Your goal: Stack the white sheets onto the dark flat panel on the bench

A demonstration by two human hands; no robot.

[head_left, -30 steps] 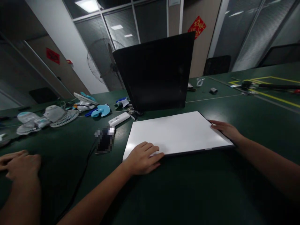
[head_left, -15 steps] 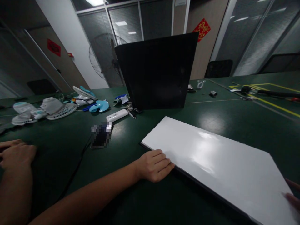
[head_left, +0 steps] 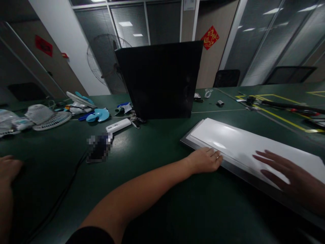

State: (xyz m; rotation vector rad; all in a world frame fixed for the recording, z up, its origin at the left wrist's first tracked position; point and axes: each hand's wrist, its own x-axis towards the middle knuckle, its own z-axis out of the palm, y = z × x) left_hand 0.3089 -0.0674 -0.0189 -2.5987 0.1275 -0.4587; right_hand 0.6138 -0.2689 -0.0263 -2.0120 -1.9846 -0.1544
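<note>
A flat rectangular panel lies at the right, with a dark grey frame (head_left: 243,178) beneath and glossy white sheets (head_left: 233,135) on top. The sheets sit a little askew, so the frame shows along the near and left edges. My left hand (head_left: 206,160) is closed at the near edge, fingers curled over the rim of the white sheets. Over the right part of the sheets is my right hand (head_left: 291,176), fingers stretched out and apart, slightly blurred. Whether it touches the surface I cannot tell. Its wrist fades into shadow at the picture's right edge.
A large black screen panel (head_left: 159,81) stands upright behind. To its left are a white power strip (head_left: 118,125), a pixelated object (head_left: 100,147) with a cable, blue fan blades (head_left: 98,115) and fan parts (head_left: 52,117). Another person's hand (head_left: 10,168) rests at far left.
My left hand has shifted right along the panel's near edge. My right hand has come into view over the sheets. The white sheets now sit offset from the frame; the view has turned right.
</note>
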